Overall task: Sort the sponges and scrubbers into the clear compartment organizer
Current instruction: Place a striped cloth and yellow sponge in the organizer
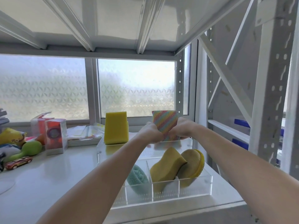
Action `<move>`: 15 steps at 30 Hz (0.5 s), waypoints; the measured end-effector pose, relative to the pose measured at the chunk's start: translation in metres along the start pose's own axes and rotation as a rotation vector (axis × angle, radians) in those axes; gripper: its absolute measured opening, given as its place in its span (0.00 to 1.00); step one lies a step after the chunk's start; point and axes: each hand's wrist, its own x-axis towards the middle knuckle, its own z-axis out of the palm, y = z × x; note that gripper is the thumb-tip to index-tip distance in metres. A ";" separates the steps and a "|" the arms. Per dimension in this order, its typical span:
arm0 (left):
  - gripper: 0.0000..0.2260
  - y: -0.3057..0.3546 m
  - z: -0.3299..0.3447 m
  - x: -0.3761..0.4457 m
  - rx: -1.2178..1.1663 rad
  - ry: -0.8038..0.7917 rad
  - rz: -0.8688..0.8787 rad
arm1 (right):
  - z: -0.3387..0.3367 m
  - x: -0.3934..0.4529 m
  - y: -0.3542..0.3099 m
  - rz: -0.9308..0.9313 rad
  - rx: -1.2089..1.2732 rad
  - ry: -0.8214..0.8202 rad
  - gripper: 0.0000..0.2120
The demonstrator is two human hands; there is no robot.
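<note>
Together, left hand and right hand grip the rainbow scrubber; its base hidden.

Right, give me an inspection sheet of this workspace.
Surface: white shelf, glossy.
Job's things: clear organizer holds teal scrubber, yellow sponge, round yellow scrubber; tall yellow sponge upright at its back.
Clutter: toy car, green toy, clear boxes, papers.
Fingers: left hand and right hand both grip rainbow scrubber.
Cables: nothing seen.
Surroundings: frosted window, white racking.
</note>
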 end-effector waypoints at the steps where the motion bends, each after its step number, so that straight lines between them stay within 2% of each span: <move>1: 0.16 0.000 0.000 -0.001 -0.002 -0.016 -0.005 | 0.000 0.000 -0.001 0.010 -0.011 -0.014 0.09; 3: 0.15 0.000 0.001 -0.001 -0.009 -0.051 -0.024 | 0.002 0.002 -0.001 0.035 -0.041 -0.030 0.10; 7: 0.15 0.000 0.003 -0.003 -0.018 -0.067 -0.051 | 0.006 0.001 -0.003 0.057 -0.108 -0.052 0.05; 15: 0.16 0.003 0.003 -0.007 0.010 -0.083 -0.085 | 0.007 0.003 -0.004 0.063 -0.117 -0.056 0.11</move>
